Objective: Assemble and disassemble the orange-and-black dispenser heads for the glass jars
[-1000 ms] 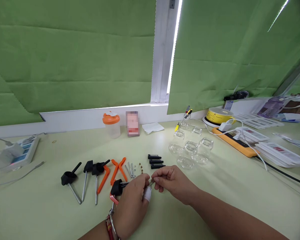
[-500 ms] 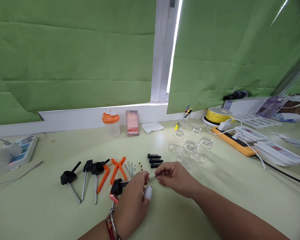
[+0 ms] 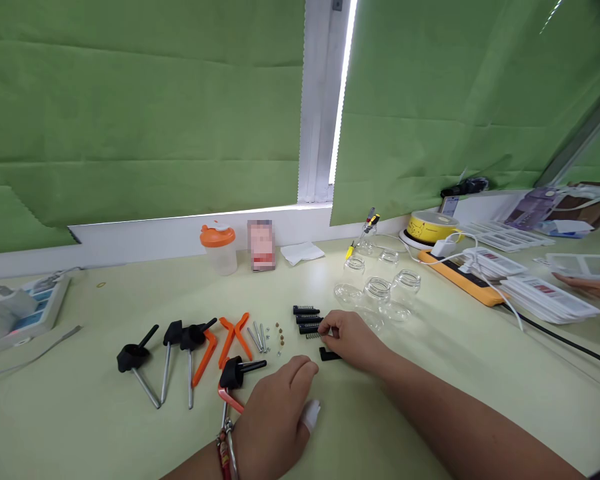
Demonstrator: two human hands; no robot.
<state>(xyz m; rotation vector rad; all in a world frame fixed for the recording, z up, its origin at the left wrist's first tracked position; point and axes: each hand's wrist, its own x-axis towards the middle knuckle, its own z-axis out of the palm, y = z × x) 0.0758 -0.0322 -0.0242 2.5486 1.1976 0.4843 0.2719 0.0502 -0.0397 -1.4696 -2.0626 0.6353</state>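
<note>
My right hand (image 3: 350, 340) pinches at the end of a small coil spring (image 3: 313, 336), just in front of the black plastic pieces (image 3: 309, 329), which have springs lying along them. Partly under that hand lies another black piece (image 3: 329, 354). My left hand (image 3: 280, 413) rests lower on the table with nothing visible in it, its thumb in a white covering and held apart from the bent fingers. Beside it are a black grinder-like part with a handle (image 3: 233, 373) and a red-orange piece (image 3: 230, 399). Screws (image 3: 260, 337) and small brass-coloured bits (image 3: 281, 337) lie beyond.
More black parts with metal rods (image 3: 133, 358) and orange pieces (image 3: 235, 337) lie left. Clear glass jars (image 3: 377, 293) stand right, near an orange power strip (image 3: 463, 280). An orange-lidded cup (image 3: 220, 250) stands at the back. Another person's hand (image 3: 593, 285) shows far right.
The spring has left my left fingers and moved with my right hand toward the black pieces. My left hand has shifted slightly right and down. Another person's hand has appeared far right.
</note>
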